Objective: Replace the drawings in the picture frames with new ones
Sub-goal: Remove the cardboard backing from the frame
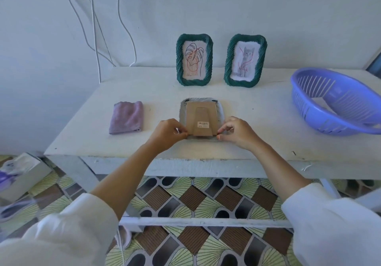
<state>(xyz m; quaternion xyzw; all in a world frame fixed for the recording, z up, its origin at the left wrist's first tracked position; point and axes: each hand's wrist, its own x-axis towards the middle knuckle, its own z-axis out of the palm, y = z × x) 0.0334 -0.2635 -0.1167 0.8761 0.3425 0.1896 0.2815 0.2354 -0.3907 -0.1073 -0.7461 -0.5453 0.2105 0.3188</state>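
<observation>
A picture frame [201, 109] lies face down in the middle of the white table [82, 142], its brown cardboard back and fold-out stand facing up. My left hand [168, 132] pinches the back's near left corner. My right hand [237, 132] pinches the near right corner. Two green rope-edged frames stand upright at the back against the wall: the left frame [194, 59] holds a leaf line drawing, the right frame [245, 60] holds a grey cat drawing.
A folded purple cloth [126, 117] lies left of the face-down frame. A blue slotted plastic basket [334, 103] sits at the table's right end. White cables [94, 28] hang down the wall at the left. A box [20, 173] rests on the patterned floor.
</observation>
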